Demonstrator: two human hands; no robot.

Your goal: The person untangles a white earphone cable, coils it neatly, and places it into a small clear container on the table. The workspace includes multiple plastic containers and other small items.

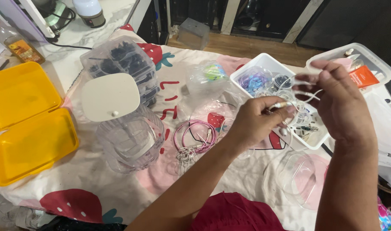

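The left hand (253, 122) is closed, pinching the plug end of a thin white cable (300, 93) between thumb and fingertips; the right hand (339, 100) grips the same cable's loops just beside it, fingers curled. Both hover above the near edge of a white compartment tray (264, 62) holding small coiled items. Below and to the outside of the left hand lies a pink coiled cable (194, 134) on the strawberry-print cloth (170, 175). Further out stand a clear ribbed container (131, 139) and an open yellow box (26, 124). Under the right wrist sits a clear lid (296, 175), near the table edge.
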